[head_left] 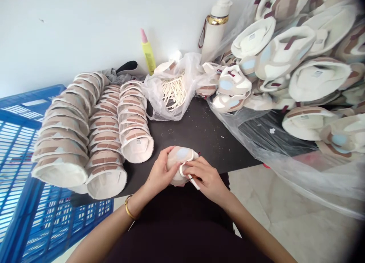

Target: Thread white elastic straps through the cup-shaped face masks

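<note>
"Tabletop (203,128) noted. Where is the work, and how is it held?"

"Shoe upper (180,155), just below centre of view, six o'clock. Left hand (163,172) clamped on it, thumb across the near face. Right hand (209,179) pinched together on a white strip (194,182) at the opening. Thin tool (196,176) beneath that hand, mostly hidden; grip on it cannot be confirmed."

"Recommended handling?"

"In my judgement: brace the upper firmly without crushing it, draw the strip flat and untwisted, point the tool's tip away from fabric and thumb."

"Containers?"

"Large clear bag (299,183), two o'clock: loose uppers (302,50), heaped. Blue crate (21,221), eight o'clock: contents indiscernible. Small clear bag (154,92), twelve o'clock: bunched pale strips (173,90). Bottle (215,37), one o'clock: capped, contents unseen."
</note>
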`<action>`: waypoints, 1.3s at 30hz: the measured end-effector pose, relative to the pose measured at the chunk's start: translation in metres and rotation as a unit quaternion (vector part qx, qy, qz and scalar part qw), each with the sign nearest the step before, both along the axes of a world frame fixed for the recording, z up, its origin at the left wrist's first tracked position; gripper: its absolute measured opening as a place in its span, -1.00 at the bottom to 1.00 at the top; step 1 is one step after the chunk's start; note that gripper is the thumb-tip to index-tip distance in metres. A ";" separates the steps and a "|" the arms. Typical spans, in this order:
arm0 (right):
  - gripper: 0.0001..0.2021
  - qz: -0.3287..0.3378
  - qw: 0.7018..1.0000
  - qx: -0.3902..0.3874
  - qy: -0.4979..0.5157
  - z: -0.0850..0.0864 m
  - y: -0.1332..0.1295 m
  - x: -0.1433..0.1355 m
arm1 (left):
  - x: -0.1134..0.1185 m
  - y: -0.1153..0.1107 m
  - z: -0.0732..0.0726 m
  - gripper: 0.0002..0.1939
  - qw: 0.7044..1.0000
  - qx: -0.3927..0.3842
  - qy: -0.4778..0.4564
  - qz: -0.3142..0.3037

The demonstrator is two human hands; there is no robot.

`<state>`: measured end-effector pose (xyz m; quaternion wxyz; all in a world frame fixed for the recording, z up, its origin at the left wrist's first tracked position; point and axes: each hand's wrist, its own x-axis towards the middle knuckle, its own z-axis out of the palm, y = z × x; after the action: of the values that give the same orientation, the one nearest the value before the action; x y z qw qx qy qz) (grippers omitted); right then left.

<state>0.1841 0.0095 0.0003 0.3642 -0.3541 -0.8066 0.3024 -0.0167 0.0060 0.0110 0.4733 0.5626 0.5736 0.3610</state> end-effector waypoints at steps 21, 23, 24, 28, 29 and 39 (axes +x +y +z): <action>-0.83 -0.090 0.954 -0.272 0.087 0.027 -0.002 -0.010 | 0.011 0.004 -0.007 -0.46 0.969 -0.057 -0.217 0.107; -0.89 -0.118 0.934 -0.329 0.077 0.030 -0.001 -0.014 | 0.013 0.002 -0.007 -0.47 0.974 -0.048 -0.191 0.114; -0.87 -0.129 0.932 -0.333 0.065 0.031 0.001 -0.015 | 0.015 0.001 -0.006 -0.48 0.976 -0.044 -0.180 0.116; -0.80 -0.169 0.947 -0.274 0.014 0.029 0.008 -0.018 | 0.016 -0.001 -0.004 -0.51 0.979 -0.034 -0.163 0.117; -0.79 -0.172 0.949 -0.266 0.010 0.028 0.010 -0.018 | 0.016 -0.001 -0.004 -0.51 0.980 -0.033 -0.161 0.116; -0.75 -0.128 0.910 -0.384 0.092 0.027 0.009 -0.015 | 0.013 0.000 -0.007 -0.50 0.978 -0.040 -0.154 0.138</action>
<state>0.1693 0.0187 0.0273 0.3081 -0.5372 -0.5392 0.5707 -0.0033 0.0056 0.0041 0.5237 0.3963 0.5803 0.4816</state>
